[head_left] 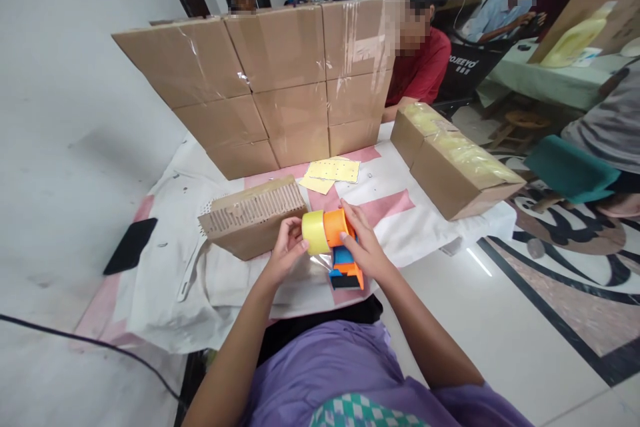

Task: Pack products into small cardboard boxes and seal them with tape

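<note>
Above the table's near edge, my left hand (pixel 289 248) is closed on a yellowish roll of packing tape (pixel 314 233). My right hand (pixel 364 245) grips an orange and blue tape dispenser (pixel 345 257), its fingers and thumb around the orange hub. The roll sits right against the hub's left side; whether it is partly on it I cannot tell. A shiny strip of clear film shows below the roll. Just left of my hands lies a cardboard piece (pixel 253 217) with a row of slots or folds along its top.
Taped cardboard boxes (pixel 290 83) form a wall at the table's back. Yellow dotted cards (pixel 334 171) lie before it. A long taped box (pixel 450 163) stands right. A black phone-like slab (pixel 131 245) lies left. A person in red (pixel 430 67) sits behind the boxes.
</note>
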The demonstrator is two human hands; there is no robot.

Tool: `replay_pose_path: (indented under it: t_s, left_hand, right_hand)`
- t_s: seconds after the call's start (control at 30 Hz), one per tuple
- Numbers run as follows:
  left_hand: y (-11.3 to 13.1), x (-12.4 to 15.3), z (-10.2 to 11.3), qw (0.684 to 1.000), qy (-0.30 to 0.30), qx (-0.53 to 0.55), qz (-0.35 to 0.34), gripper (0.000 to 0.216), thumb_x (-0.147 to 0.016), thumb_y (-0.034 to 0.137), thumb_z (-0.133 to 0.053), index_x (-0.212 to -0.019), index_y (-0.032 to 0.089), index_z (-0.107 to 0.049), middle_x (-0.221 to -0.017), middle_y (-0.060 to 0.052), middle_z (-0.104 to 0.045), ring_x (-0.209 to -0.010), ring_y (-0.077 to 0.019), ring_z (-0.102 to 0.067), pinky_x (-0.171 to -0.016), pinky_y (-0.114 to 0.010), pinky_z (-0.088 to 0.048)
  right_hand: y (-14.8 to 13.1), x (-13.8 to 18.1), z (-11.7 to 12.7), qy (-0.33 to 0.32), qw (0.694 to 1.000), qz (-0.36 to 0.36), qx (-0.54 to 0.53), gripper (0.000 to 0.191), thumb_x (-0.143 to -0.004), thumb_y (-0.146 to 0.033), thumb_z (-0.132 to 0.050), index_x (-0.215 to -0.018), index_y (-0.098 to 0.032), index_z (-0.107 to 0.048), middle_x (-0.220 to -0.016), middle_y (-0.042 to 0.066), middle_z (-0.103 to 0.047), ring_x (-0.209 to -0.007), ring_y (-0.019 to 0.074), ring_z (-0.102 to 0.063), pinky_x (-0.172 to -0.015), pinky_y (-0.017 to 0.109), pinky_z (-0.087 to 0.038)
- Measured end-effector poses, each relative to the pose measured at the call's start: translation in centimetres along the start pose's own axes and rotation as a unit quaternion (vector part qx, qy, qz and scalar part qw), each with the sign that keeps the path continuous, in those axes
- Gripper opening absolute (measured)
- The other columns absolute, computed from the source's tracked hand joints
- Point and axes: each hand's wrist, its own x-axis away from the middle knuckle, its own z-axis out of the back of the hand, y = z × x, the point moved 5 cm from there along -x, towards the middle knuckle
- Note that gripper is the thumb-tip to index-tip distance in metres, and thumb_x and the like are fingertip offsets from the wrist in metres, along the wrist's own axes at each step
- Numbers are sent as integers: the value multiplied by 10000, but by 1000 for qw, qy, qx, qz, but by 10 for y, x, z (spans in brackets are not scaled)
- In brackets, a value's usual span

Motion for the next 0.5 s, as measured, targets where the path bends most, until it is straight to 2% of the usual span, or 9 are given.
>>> replay_pose_path:
  t_s: [0.1,0.2,0.27,0.37,0.5]
  left_hand:
    - [3,0,1,1000,28,11,2,627,-704,570,-802,-1112,269,-434,-1153,-49,-604,-961,-177,-617,-786,-272,-523]
    - [4,1,1,999,32,14,12,637,-687,588,-799,-1105,266,-442,-1137,-48,-610,-917,-173,-622,-745,-265,-526]
    - [3,3,2,999,34,15,18,636,-686,589,-793,-1114,262,-456,-1148,-53,-608,-923,-179,-628,-733,-264,-526]
    - [0,5,5,999,38,16,17,620,-711,590,-763,-1146,261,-469,-1177,-56,-603,-965,-189,-631,-751,-268,-526]
    - [-5,10,7,999,32,22,18,611,-724,573,-763,-1172,259,-492,-1128,-37,-615,-932,-175,-625,-741,-256,-516]
  right_hand:
    - [8,-2,-5,-21,999,-22,-30,680,-1009,-533,-464,-1613,-339,-218,-1606,72,-366,-1496,261,-338,-1244,488,-273]
    - [17,-2,-9,-20,996,-38,-80,698,-1006,-648,-348,-1609,-310,-253,-1640,57,-348,-1529,257,-295,-1262,485,-236]
    - [21,-2,-10,-11,994,-52,-97,685,-1014,-655,-283,-1599,-299,-294,-1633,44,-368,-1533,242,-292,-1268,472,-229]
    - [23,0,-11,3,996,-48,-71,656,-1018,-629,-327,-1581,-294,-344,-1603,43,-423,-1513,250,-340,-1252,479,-280]
    - [20,8,-8,37,999,4,-14,613,-1029,-597,-303,-1545,-287,-424,-1508,60,-548,-1385,279,-526,-1143,479,-443]
